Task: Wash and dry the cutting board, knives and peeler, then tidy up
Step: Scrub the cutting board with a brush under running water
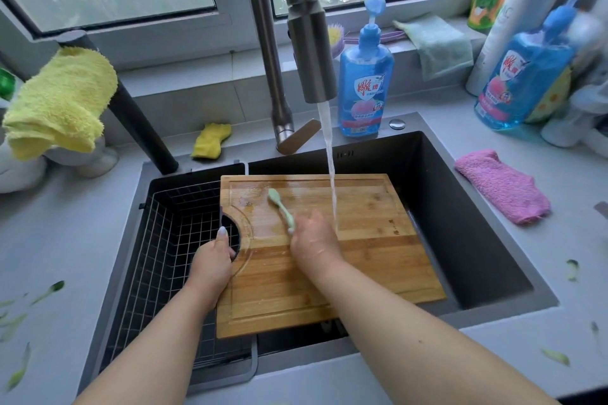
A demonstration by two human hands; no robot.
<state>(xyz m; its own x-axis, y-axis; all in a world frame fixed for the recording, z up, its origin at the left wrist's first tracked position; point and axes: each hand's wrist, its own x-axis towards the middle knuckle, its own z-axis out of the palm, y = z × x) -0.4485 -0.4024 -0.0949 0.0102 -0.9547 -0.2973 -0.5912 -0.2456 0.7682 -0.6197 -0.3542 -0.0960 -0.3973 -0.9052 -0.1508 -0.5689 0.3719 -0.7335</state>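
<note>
A wet bamboo cutting board (362, 260) lies tilted across the dark sink (467, 207). My left hand (214, 260) grips the board's left edge at its curved handle hole. My right hand (312, 240) holds a pale green brush (279, 207) by its handle, with the brush head resting on the board's upper left part. Water (330, 168) runs from the steel tap (309, 43) onto the board just right of my right hand. No knives or peeler are in view.
A wire drain basket (171, 240) fills the sink's left side. Blue dish soap bottles (365, 76) (526, 76), a pink cloth (503, 186), a yellow sponge (210, 140) and a yellow towel (62, 99) stand around the sink. Green peel scraps (49, 293) litter the counter.
</note>
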